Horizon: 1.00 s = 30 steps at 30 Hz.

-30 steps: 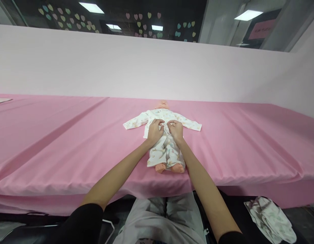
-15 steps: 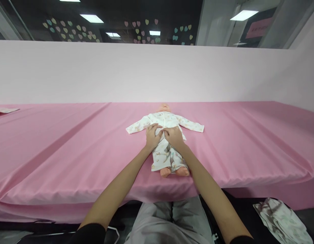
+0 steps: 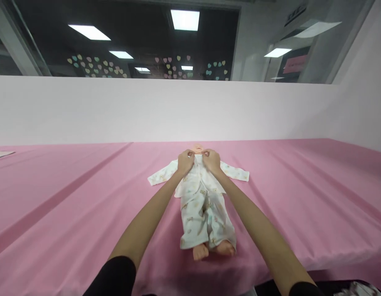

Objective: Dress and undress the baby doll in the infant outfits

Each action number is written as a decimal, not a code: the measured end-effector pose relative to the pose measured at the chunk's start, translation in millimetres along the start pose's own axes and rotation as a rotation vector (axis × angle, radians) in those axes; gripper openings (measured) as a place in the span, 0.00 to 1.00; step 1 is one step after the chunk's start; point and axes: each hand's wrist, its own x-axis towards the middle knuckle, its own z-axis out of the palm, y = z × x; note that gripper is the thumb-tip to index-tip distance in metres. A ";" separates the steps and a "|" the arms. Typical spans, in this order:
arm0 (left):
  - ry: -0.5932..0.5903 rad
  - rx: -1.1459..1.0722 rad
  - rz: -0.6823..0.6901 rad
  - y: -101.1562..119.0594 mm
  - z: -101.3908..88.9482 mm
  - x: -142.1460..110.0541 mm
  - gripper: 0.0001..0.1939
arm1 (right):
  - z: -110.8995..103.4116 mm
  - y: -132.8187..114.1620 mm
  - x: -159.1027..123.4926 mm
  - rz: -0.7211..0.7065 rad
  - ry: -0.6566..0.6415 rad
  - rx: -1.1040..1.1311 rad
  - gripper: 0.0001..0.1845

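Note:
A baby doll (image 3: pixel 200 250) lies on its back, its feet toward me and its head at the far end. It wears a white patterned baby shirt (image 3: pixel 196 181) with both sleeves spread sideways, and matching trousers (image 3: pixel 193 218). At the left side of the collar, my left hand (image 3: pixel 185 161) pinches the shirt's edge with thumb and fingers. Across from it, my right hand (image 3: pixel 211 159) is closed in a similar pinch at the collar's right side. The hands stay slightly apart, just below the doll's chin. Both hands partly cover the shirt's shoulders.
A pink cloth (image 3: pixel 85 205) with long creases covers the table. Behind it rises a white wall (image 3: pixel 147 111) with a dark window above. Something flat and pale (image 3: pixel 2 154) lies at the far left. Folded patterned cloth (image 3: pixel 358 289) shows at the lower right, below the table edge.
Both hands have moved from the doll's waist up to the shirt's collar and now pinch there. The camera view has tilted upward, showing more window.

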 end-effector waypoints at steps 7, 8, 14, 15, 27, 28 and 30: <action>-0.138 0.114 -0.074 -8.1 18.3 27.0 0.12 | 33.2 6.9 32.4 -0.015 -0.142 -0.096 0.14; -0.157 0.110 -0.077 -9.7 17.3 27.8 0.12 | 33.0 8.2 34.5 -0.016 -0.173 -0.095 0.14; -0.338 0.005 -0.080 -19.2 9.3 38.7 0.13 | 18.3 8.5 53.5 -0.099 -0.407 -0.091 0.09; -0.361 -0.014 -0.081 -20.5 8.4 39.6 0.13 | 15.9 8.1 55.9 -0.103 -0.442 -0.081 0.07; -0.518 -0.390 -0.273 -15.4 1.7 38.7 0.06 | 9.3 26.3 85.1 0.029 -0.750 0.320 0.03; -0.528 -0.413 -0.281 -13.6 -0.3 38.5 0.05 | 9.6 25.8 85.0 0.025 -0.732 0.318 0.04; -0.555 -0.443 -0.279 -10.3 -4.3 37.9 0.07 | 8.9 22.0 82.9 0.030 -0.667 0.285 0.06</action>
